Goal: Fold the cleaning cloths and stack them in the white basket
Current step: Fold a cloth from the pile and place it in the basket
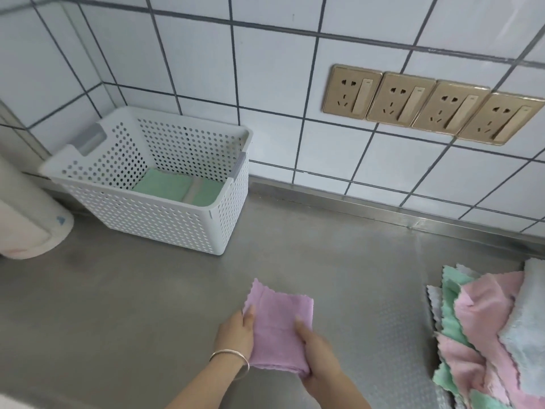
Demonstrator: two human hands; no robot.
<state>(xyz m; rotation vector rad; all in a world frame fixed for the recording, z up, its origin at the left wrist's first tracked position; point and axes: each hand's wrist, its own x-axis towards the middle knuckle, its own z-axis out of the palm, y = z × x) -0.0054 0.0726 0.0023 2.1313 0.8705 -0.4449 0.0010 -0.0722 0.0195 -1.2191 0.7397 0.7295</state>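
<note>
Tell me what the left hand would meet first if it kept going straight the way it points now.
Probably bare steel counter. The left hand, holding the folded purple cloth with the right hand, points up and slightly right in the picture, towards the tiled wall. The white basket looks left of that line, though depth is unclear.

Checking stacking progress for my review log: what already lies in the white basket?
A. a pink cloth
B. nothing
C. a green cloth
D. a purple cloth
C: a folded green cloth lies on the bottom of the white basket, while the purple cloth is held over the counter by both hands.
</note>
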